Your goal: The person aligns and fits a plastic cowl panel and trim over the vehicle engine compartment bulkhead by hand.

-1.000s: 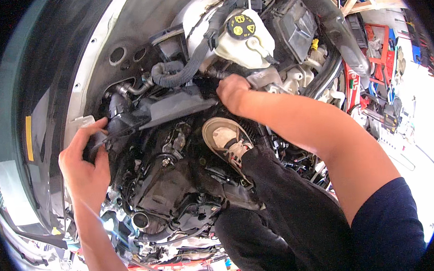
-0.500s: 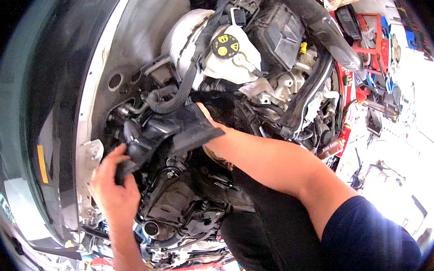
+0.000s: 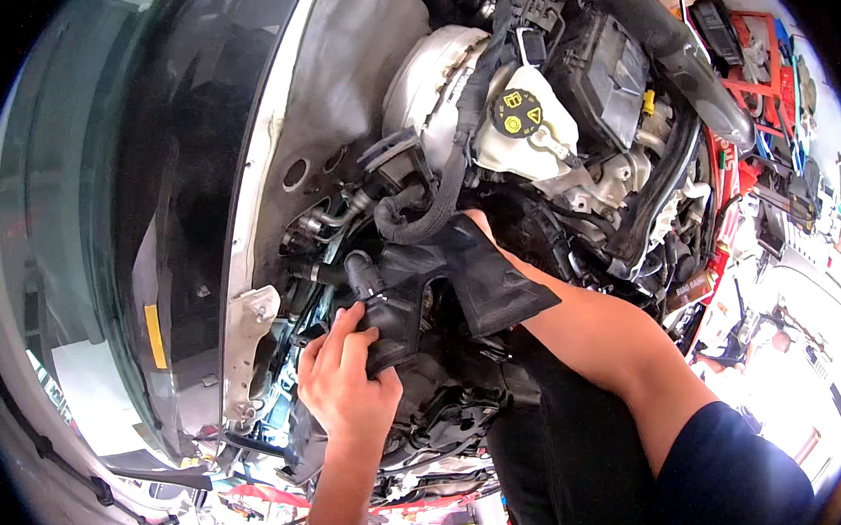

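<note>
A floppy-looking black moulded cover (image 3: 499,282) with a cut-out in its middle lies across the engine bay between my hands. My left hand (image 3: 345,368) grips its left end, fingers on top and thumb at the lower edge. Beside those fingertips is a short black pipe stub (image 3: 361,271) at the cover's left part. My right hand (image 3: 479,227) reaches in behind the cover's right flap; only a sliver shows and its fingers are hidden. A ribbed black hose (image 3: 432,214) curves just above the cover.
Beyond sit a white fluid reservoir (image 3: 533,135) with a black-and-yellow cap, a round brake booster (image 3: 424,79) and a black box (image 3: 611,68). The windscreen (image 3: 83,254) runs along the left. A thick black tube (image 3: 667,40) crosses the upper right. Red racks (image 3: 760,68) stand behind.
The view has shifted, so the engine bay sits further right. The cover has tilted, exposing its cut-out. My left hand's fingers now lie further over the cover's left end.
</note>
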Demonstrator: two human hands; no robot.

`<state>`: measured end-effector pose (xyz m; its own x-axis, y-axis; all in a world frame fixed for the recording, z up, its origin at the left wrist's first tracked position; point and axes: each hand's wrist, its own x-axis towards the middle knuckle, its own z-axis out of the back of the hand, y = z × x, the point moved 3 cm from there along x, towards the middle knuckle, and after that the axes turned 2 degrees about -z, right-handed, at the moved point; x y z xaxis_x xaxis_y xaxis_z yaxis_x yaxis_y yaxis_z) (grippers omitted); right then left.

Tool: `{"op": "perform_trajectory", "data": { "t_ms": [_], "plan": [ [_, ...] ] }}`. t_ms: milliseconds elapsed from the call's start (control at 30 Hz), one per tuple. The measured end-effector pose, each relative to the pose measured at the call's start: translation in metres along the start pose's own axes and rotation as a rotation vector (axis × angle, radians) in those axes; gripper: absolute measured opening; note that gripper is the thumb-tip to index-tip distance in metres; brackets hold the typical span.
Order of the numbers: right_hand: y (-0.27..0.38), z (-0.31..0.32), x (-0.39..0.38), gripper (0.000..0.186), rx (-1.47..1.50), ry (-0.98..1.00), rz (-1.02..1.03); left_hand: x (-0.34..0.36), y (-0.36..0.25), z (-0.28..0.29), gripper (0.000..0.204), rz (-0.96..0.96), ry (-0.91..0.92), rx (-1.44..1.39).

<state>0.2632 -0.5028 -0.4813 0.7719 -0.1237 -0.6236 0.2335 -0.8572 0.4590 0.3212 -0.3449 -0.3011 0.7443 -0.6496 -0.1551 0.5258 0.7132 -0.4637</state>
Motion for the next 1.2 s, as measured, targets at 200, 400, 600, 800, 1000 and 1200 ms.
{"op": "perform_trajectory", "data": {
  "t_ms": [200, 400, 600, 800, 1000, 1200],
  "plan": [
    [-0.02, 0.086, 0.03, 0.028, -0.225, -0.51, -0.149, -0.009, -0.004, 0.002, 0.027, 0.002, 0.019, 0.013],
    [-0.037, 0.138, 0.049, 0.03, -0.585, -0.048, 0.011, -0.012, -0.01, -0.009, 0.027, 0.014, 0.022, 0.021],
    [0.03, 0.002, -0.001, 0.035, 0.129, 0.014, -0.474, -0.026, -0.012, -0.013, 0.032, 0.017, 0.07, 0.005],
    [0.048, -0.035, 0.004, 0.035, -0.618, -0.139, -0.619, -0.015, 0.001, 0.002, 0.036, 0.043, 0.061, -0.05],
    [0.043, 0.009, -0.003, 0.043, -0.814, -0.341, -0.604, -0.012, 0.005, 0.0, 0.026, 0.044, 0.026, -0.165],
    [0.044, 0.042, -0.002, 0.032, -1.013, -0.17, -0.447, -0.019, 0.016, 0.005, 0.036, 0.088, 0.013, -0.214]
  ]
}}
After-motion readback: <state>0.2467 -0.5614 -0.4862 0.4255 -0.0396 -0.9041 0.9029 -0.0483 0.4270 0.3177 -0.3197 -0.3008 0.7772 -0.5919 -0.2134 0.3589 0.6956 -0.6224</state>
